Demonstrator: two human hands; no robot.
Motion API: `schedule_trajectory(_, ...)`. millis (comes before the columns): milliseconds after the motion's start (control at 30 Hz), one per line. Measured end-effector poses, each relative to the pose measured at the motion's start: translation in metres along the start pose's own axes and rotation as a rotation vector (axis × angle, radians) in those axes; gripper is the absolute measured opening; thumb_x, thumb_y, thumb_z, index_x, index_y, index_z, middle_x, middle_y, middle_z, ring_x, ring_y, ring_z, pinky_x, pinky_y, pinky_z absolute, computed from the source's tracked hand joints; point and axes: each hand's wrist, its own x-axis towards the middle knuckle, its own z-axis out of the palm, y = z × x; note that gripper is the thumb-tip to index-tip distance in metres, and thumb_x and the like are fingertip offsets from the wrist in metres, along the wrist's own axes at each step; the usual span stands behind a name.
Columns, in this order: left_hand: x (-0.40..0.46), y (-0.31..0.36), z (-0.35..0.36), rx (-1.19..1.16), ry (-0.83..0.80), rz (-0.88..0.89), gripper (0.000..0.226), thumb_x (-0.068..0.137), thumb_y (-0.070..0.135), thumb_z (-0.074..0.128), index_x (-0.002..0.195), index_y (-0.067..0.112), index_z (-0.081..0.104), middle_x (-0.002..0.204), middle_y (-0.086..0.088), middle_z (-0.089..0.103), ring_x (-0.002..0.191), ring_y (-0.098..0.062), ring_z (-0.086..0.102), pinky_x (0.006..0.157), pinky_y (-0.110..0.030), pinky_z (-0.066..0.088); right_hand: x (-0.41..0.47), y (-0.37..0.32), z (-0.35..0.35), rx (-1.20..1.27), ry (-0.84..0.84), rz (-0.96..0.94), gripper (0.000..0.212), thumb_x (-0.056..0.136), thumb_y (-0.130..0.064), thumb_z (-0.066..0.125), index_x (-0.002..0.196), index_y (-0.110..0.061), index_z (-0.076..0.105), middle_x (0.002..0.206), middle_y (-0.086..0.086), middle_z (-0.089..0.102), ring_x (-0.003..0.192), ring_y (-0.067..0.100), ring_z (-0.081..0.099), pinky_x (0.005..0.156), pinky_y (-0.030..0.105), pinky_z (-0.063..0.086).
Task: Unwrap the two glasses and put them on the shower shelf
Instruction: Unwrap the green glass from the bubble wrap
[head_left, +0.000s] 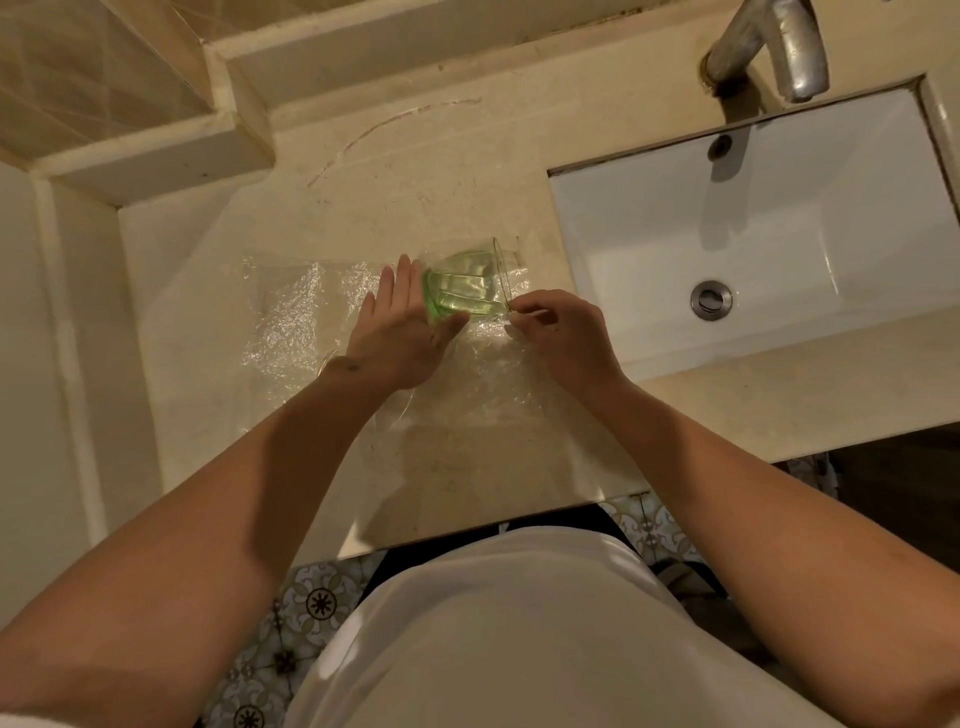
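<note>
A green glass (467, 286) lies on its side on a sheet of clear bubble wrap (296, 317) spread over the beige counter (363, 171). Its mouth points right, towards the sink. My left hand (400, 332) presses its palm against the glass's base, fingers straight, thumb along the lower side. My right hand (561, 332) pinches the wrap at the glass's rim. A second clear curved glass edge (397, 413) shows under my left wrist, mostly hidden by the arm.
A white sink (769, 208) with a metal tap (774, 47) sits to the right of the wrap. A stepped stone ledge (156, 161) and tiled wall lie at the back left. The counter's front edge is near my body, with patterned floor tiles below.
</note>
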Motion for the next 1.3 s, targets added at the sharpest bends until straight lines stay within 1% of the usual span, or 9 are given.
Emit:
schedule_trajectory(233, 0.000, 0.000, 0.000, 0.012, 0.006, 0.006, 0.095, 0.097, 0.069, 0.030, 0.161, 0.005, 0.003, 0.169, -0.016, 0.006, 0.156, -0.035, 0.007, 0.124, -0.054, 0.017, 0.004, -0.004, 0.000, -0.011, 0.003, -0.028, 0.011, 0.086, -0.016, 0.077, 0.097, -0.016, 0.081, 0.095, -0.003, 0.076, 0.083, 0.012, 0.071, 0.083, 0.034, 0.058)
schedule_trajectory(467, -0.002, -0.001, -0.001, 0.022, 0.014, -0.001, 0.096, 0.095, 0.073, 0.028, 0.161, 0.007, 0.006, 0.169, -0.017, 0.009, 0.155, -0.036, 0.009, 0.123, -0.054, 0.020, 0.007, -0.003, -0.002, -0.064, -0.002, -0.109, 0.008, 0.088, -0.016, 0.075, 0.094, -0.014, 0.081, 0.091, -0.004, 0.077, 0.083, 0.014, 0.070, 0.082, 0.039, 0.058)
schedule_trajectory(533, -0.002, -0.002, -0.002, 0.027, 0.022, -0.004, 0.097, 0.095, 0.073, 0.029, 0.161, 0.006, 0.008, 0.168, -0.018, 0.011, 0.155, -0.038, 0.012, 0.122, -0.055, 0.023, 0.006, -0.003, -0.004, -0.057, 0.004, -0.143, 0.007, 0.091, -0.015, 0.074, 0.094, -0.013, 0.079, 0.090, -0.004, 0.077, 0.080, 0.012, 0.071, 0.079, 0.035, 0.058)
schedule_trajectory(633, -0.002, -0.002, -0.002, 0.028, 0.022, -0.014, 0.097, 0.095, 0.073, 0.030, 0.161, 0.004, 0.009, 0.168, -0.019, 0.010, 0.154, -0.038, 0.012, 0.122, -0.055, 0.024, 0.003, -0.002, -0.010, -0.009, -0.016, -0.127, 0.007, 0.096, -0.015, 0.068, 0.093, -0.016, 0.074, 0.083, -0.005, 0.075, 0.070, 0.004, 0.070, 0.070, 0.023, 0.054)
schedule_trajectory(800, -0.003, 0.000, -0.003, 0.052, 0.035, -0.006, 0.092, 0.097, 0.069, 0.028, 0.160, 0.003, 0.012, 0.166, -0.021, 0.016, 0.152, -0.040, 0.019, 0.119, -0.054, 0.028, -0.001, -0.004, -0.020, 0.002, -0.061, -0.072, 0.012, 0.102, -0.019, 0.056, 0.094, -0.016, 0.064, 0.075, -0.004, 0.072, 0.072, 0.005, 0.071, 0.069, 0.028, 0.054)
schedule_trajectory(867, -0.004, 0.000, -0.002, 0.070, 0.055, -0.003, 0.090, 0.098, 0.067, 0.029, 0.159, 0.003, 0.015, 0.166, -0.021, 0.018, 0.151, -0.040, 0.021, 0.118, -0.053, 0.030, 0.002, -0.009, -0.026, 0.000, -0.054, -0.024, 0.014, 0.102, -0.021, 0.053, 0.094, -0.020, 0.065, 0.076, -0.006, 0.071, 0.073, 0.001, 0.070, 0.064, 0.018, 0.050)
schedule_trajectory(933, -0.005, -0.001, -0.001, 0.070, 0.072, -0.012, 0.088, 0.099, 0.066, 0.031, 0.159, 0.002, 0.017, 0.165, -0.021, 0.019, 0.151, -0.039, 0.022, 0.118, -0.052, 0.030, 0.007, -0.014, -0.034, -0.081, -0.033, -0.064, 0.014, 0.102, -0.020, 0.053, 0.094, -0.022, 0.065, 0.076, -0.011, 0.071, 0.072, -0.003, 0.068, 0.064, 0.010, 0.046)
schedule_trajectory(1067, -0.004, -0.002, 0.001, 0.055, 0.099, -0.028, 0.086, 0.099, 0.063, 0.036, 0.159, 0.002, 0.020, 0.164, -0.022, 0.022, 0.150, -0.041, 0.024, 0.118, -0.052, 0.030, 0.021, -0.022, -0.048, -0.238, -0.035, -0.154, 0.013, 0.102, -0.018, 0.055, 0.101, -0.014, 0.068, 0.082, -0.003, 0.073, 0.078, 0.016, 0.069, 0.074, 0.032, 0.053)
schedule_trajectory(1300, 0.000, -0.006, 0.005, -0.059, 0.138, -0.052, 0.083, 0.098, 0.062, 0.043, 0.157, 0.005, 0.028, 0.161, -0.023, 0.029, 0.147, -0.043, 0.028, 0.116, -0.054, 0.033, 0.048, -0.031, -0.065, -0.492, 0.030, -0.270, 0.014, 0.101, -0.013, 0.054, 0.105, -0.009, 0.067, 0.089, 0.008, 0.073, 0.080, 0.029, 0.066, 0.068, 0.034, 0.047)
